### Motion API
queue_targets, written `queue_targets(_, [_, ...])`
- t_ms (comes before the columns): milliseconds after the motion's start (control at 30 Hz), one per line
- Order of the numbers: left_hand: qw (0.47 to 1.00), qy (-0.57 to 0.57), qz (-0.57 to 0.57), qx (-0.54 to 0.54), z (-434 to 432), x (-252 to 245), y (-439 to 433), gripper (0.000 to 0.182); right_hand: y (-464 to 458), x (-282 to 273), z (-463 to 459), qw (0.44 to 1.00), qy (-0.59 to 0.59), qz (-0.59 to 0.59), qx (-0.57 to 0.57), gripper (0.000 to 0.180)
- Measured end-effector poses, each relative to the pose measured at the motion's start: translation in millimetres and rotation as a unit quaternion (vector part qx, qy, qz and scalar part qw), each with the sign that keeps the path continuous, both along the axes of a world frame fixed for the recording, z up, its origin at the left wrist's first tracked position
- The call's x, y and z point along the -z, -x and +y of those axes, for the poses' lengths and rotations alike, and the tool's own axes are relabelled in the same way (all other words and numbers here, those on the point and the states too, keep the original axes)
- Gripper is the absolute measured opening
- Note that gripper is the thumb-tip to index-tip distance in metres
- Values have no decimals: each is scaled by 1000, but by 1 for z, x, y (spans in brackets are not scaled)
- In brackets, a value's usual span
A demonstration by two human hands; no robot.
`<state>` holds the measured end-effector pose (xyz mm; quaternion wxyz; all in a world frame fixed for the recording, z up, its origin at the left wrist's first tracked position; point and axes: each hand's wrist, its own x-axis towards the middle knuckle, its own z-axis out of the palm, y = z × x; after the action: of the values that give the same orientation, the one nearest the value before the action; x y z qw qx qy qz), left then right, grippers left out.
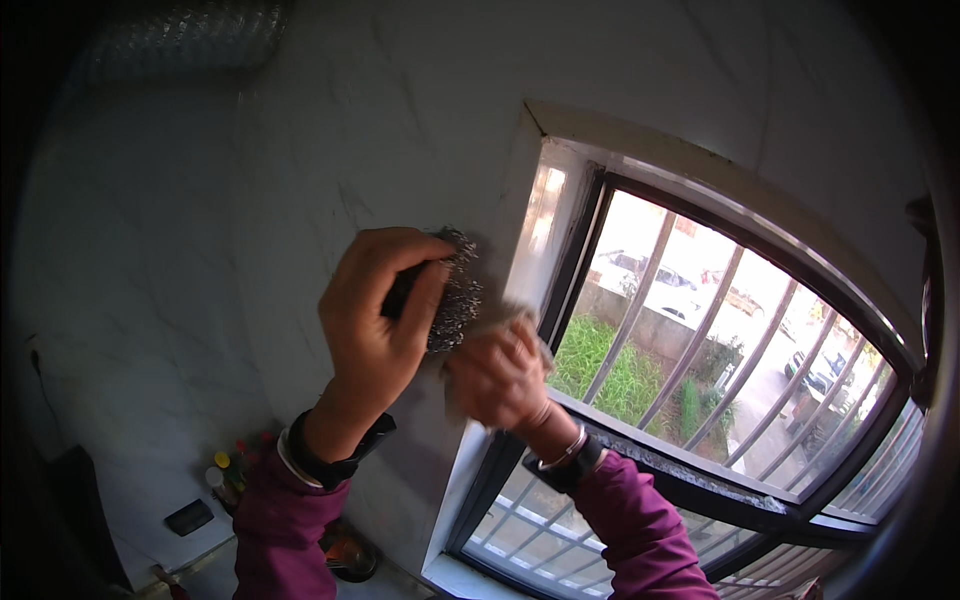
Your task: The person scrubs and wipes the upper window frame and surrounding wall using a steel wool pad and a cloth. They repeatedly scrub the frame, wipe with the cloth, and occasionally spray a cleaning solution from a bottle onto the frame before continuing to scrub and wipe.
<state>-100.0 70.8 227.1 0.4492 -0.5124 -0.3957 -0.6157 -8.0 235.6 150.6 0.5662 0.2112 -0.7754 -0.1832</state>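
My left hand grips a steel wool scourer, a dark, shiny tangle of metal strands, between thumb and fingers. Close beside it, my right hand is closed around a pale cloth, and the hand looks blurred. Both hands are in front of the marbled wall, just left of the window's side reveal. Whether the scourer or the cloth touches the wall cannot be made out.
Right of the hands stands a dark-framed window with metal bars. Below left are several bottles, a black wall plate and a dark pan-like vessel. A ribbed, shiny duct runs across the upper left.
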Motion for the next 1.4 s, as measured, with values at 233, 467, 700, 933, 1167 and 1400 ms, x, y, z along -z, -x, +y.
queue_targets(233, [996, 10, 68, -64, 45, -2, 0, 16, -12, 153, 8, 991, 6, -128, -22, 38])
queue_targets(467, [984, 0, 132, -123, 40, -31, 4, 16, -7, 161, 8, 991, 12, -127, -48, 38])
queue_targets(700, [979, 23, 152, -136, 38, -38, 6, 18, -8, 153, -2, 994, 23, -97, -44, 37])
queue_targets(933, [980, 24, 153, -124, 44, -19, -2, 19, -6, 163, 4, 994, 27, -96, -43, 36])
queue_targets(1167, [997, 65, 21, -28, 33, -65, 14, 11, -6, 144, 10, 990, 12, -125, -65, 36])
queue_targets(1400, [988, 46, -130, 72, -38, -25, 15, 8, 4, -119, -10, 998, -28, 50, -22, 27])
